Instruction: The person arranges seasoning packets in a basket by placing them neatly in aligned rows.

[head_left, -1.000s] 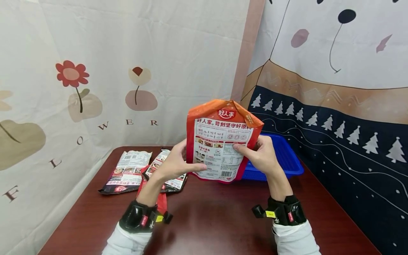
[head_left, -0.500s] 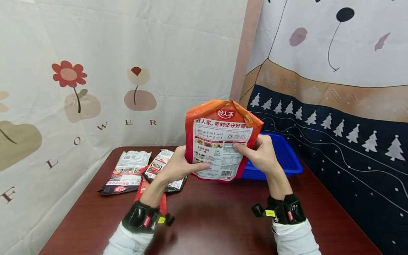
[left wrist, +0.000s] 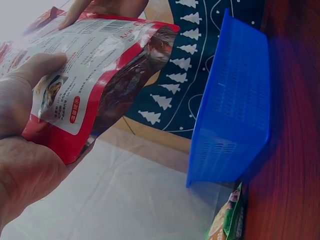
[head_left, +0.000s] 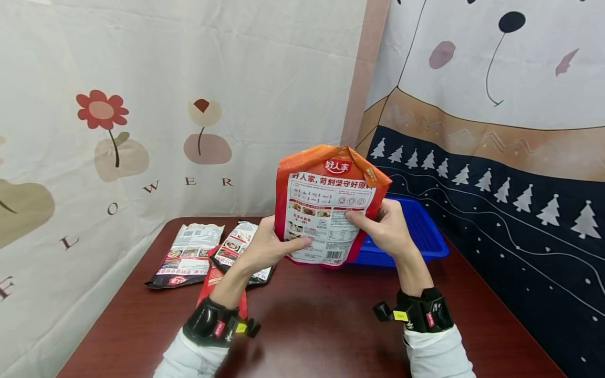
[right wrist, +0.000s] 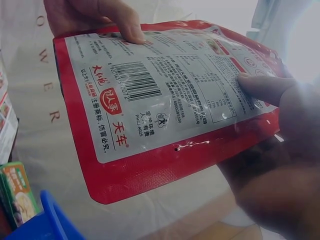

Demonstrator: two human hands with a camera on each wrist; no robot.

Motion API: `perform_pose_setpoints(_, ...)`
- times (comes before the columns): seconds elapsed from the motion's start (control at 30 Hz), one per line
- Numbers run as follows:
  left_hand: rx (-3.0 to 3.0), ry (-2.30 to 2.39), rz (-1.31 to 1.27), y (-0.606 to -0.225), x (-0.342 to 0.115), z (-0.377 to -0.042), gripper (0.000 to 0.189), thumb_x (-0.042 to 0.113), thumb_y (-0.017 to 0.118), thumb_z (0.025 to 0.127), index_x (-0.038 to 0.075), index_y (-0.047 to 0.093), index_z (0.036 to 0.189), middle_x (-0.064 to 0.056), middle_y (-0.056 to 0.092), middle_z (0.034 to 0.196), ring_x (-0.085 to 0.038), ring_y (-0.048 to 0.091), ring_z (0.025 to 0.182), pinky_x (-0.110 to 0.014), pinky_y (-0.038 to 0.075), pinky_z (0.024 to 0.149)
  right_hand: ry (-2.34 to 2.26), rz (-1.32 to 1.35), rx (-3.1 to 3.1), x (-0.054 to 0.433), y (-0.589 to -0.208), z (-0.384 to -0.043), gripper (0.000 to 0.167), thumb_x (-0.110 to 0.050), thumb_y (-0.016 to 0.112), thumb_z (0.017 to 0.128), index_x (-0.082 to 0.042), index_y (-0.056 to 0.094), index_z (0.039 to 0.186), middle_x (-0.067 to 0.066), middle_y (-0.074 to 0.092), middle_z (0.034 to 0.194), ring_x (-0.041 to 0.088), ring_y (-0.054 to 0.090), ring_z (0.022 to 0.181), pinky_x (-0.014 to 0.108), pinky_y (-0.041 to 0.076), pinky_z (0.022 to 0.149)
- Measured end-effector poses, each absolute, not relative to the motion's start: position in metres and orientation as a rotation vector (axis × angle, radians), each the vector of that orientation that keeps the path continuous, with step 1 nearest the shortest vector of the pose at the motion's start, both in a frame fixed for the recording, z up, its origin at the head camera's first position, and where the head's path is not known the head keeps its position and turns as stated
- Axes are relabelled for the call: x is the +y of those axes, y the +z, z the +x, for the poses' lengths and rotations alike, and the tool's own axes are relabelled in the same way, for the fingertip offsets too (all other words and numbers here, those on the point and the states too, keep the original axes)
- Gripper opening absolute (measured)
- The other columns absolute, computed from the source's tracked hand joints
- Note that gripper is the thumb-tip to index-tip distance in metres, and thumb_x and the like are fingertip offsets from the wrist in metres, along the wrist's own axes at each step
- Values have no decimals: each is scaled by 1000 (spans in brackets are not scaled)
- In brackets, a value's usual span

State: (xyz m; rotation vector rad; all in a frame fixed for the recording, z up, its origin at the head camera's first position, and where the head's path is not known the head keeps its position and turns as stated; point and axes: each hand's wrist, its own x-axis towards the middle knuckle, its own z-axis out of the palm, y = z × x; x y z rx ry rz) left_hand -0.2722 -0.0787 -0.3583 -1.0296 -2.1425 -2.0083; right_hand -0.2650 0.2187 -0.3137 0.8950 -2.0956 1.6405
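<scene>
Head camera, and both hands have hold of it! Left hand (head_left: 264, 244) grips the orange-red pouch (head_left: 326, 210) on its eight o'clock side, thumb laid across the printed face; right hand (head_left: 389, 228) pinches the opposite edge between three and four, thumb on the label too. Up in the air it sits, centre of our clock, orange end at twelve, one o'clock corner folded over, barcode toward six. Left wrist view now: the pouch is well off the tabletop (head_left: 302, 325), with background showing in the gap between it and the blue basket (head_left: 423, 228). Back to the head view: that basket stands behind, three to four o'clock, partly masked by pouch and hand. Swing round to eight and nine: a white-and-black packet (head_left: 189, 254), a black-edged packet (head_left: 238, 244) near it, a red packet (head_left: 212, 278) half hidden by the left forearm. Wood runs out toward six between the sleeves (head_left: 191, 354); the left edge slants from nine down to eight, the right edge follows four, beside navy cloth (head_left: 472, 220).
</scene>
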Motion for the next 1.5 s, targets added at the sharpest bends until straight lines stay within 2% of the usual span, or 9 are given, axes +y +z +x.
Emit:
perform_pose_setpoints(0.17, -2146, -1997, -979, -358, -81, -273, 52, 8, 88, 98, 16, 69, 145, -14, 80, 140, -33, 83, 121, -48, 70, 99, 1664, 849, -2129, 215, -313, -267, 41, -6, 75, 106, -2, 65, 146, -9, 83, 129, 11, 85, 109, 30, 69, 93)
perform_pose_setpoints(0.3, -2115, -1926, -924, -358, -81, -273, 51, 9, 88, 98, 17, 69, 145, -13, 81, 140, -33, 84, 120, -49, 70, 98, 1708, 800, -2125, 207, -312, -268, 58, -10, 73, 108, -14, 51, 162, 7, 74, 146, 22, 79, 127, 31, 67, 103)
perform_pose_setpoints(0.4, -2077, -1829, -855, -358, -80, -274, 50, 10, 89, 97, 14, 70, 144, -13, 81, 138, -33, 84, 119, -45, 71, 97, 1731, 733, -2100, 199, -311, -267, 75, -12, 73, 109, -24, 36, 174, 9, 59, 167, 29, 65, 149, 41, 61, 118)
perform_pose_setpoints(0.47, -2047, -1761, -788, -358, -78, -275, 50, 11, 91, 96, 12, 72, 142, -13, 82, 136, -33, 85, 116, -42, 71, 96, 1732, 680, -2075, 193, -311, -264, 81, -12, 73, 109, -25, 30, 176, 7, 49, 176, 30, 55, 160, 50, 54, 127)
perform_pose_setpoints(0.63, -1943, -1536, -655, -360, -74, -276, 47, 16, 96, 92, 10, 78, 134, -13, 86, 127, -30, 87, 109, -43, 71, 92, 1687, 590, -2042, 174, -311, -253, 86, -15, 77, 107, -21, 28, 178, 5, 37, 184, 29, 40, 171, 62, 40, 136)
perform_pose_setpoints(0.87, -1756, -1127, -696, -368, -67, -280, 42, 11, 95, 90, -1, 80, 128, -21, 86, 119, -36, 86, 103, -53, 71, 86, 1728, 672, -2081, 146, -315, -232, 91, -14, 77, 106, -18, 22, 180, 8, 28, 188, 38, 32, 174, 62, 38, 136)
perform_pose_setpoints(1.1, -1641, -872, -679, -375, -56, -280, 41, 8, 91, 93, 5, 81, 133, -15, 84, 124, -34, 81, 102, -46, 66, 90, 1815, 731, -2057, 135, -317, -218, 95, -14, 78, 105, -21, 21, 180, 0, 27, 188, 35, 38, 172, 57, 44, 131)
perform_pose_setpoints(1.33, -1582, -641, -671, -380, -50, -278, 48, -1, 83, 89, 3, 79, 138, -17, 81, 129, -35, 73, 100, -43, 63, 86, 1905, 729, -1937, 130, -318, -216, 93, -6, 76, 104, -21, 24, 179, 5, 41, 178, 34, 50, 163, 41, 55, 122)
perform_pose_setpoints(1.5, -1489, -433, -612, -378, -45, -278, 42, -3, 73, 95, 6, 81, 135, -12, 81, 130, -32, 74, 103, -41, 61, 85, 1907, 718, -1892, 127, -319, -213, 77, -4, 76, 103, -11, 38, 170, 13, 58, 162, 27, 65, 146, 29, 63, 110)
